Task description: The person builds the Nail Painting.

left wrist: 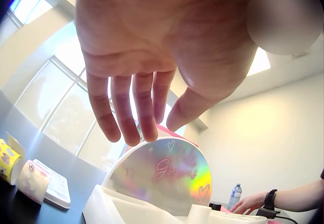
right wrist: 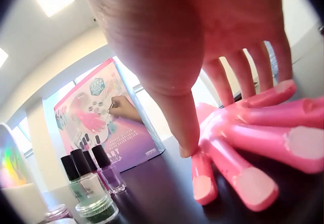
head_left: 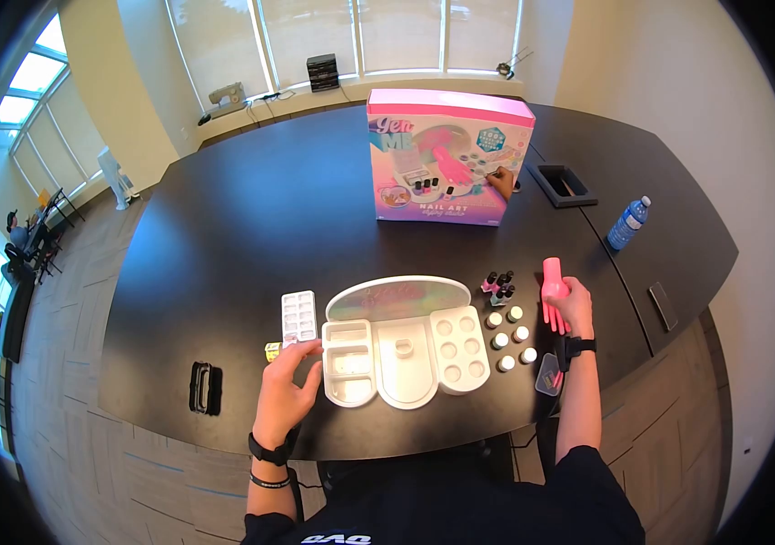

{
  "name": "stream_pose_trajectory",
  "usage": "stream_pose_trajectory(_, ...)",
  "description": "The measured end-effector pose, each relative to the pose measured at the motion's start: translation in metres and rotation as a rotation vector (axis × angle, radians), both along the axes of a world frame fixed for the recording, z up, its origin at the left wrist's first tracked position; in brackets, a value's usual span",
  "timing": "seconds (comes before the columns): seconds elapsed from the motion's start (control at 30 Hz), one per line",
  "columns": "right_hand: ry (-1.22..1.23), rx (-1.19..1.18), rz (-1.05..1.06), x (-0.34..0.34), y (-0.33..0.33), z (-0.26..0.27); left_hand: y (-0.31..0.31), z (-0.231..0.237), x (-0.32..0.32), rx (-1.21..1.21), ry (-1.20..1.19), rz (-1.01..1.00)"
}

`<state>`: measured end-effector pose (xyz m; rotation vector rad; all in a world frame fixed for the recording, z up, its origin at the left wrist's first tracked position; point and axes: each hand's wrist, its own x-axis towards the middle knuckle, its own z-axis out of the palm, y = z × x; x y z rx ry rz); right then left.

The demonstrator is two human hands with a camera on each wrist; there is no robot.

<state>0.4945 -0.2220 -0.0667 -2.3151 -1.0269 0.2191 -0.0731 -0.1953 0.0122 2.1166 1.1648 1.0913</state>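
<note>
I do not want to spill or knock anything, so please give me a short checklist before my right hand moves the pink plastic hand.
1. Right hand placed around the pink plastic hand: ok, thumb on one side, fingers on the other.
2. Grip firm enough for lifting: cannot tell.
3. Left hand free: ok, it holds nothing, beside the white tray.
4. Tray's middle section free of bottles and jars: ok.
5. Straight path across the table to the tray: not ok, the small jars stand between.
6. Polish bottles capped: ok, black caps are on.
</note>
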Motion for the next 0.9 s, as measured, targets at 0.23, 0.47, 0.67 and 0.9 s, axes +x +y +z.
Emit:
stream_pose_trajectory(0.23,-0.043,0.026,-0.012,0.0,-0.001,-0.004,-0.001,-0.01,0.002,-0.017,-0.005,-0.019)
stream_pose_trajectory(0.47,-0.032,0.053,-0.048,-0.002,-0.004,-0.003,0.001,-0.016,0.001,-0.023,-0.002,-0.008)
stream_pose_trajectory(0.67,-0.026,0.109,-0.039,-0.002,-0.01,0.002,0.001,-0.016,0.003,-0.034,0.009,-0.009)
stream_pose_trajectory(0.9,-0.028,0.23,0.052,-0.029,-0.019,0.029,-0.001,-0.011,0.006,-0.026,0.018,-0.001)
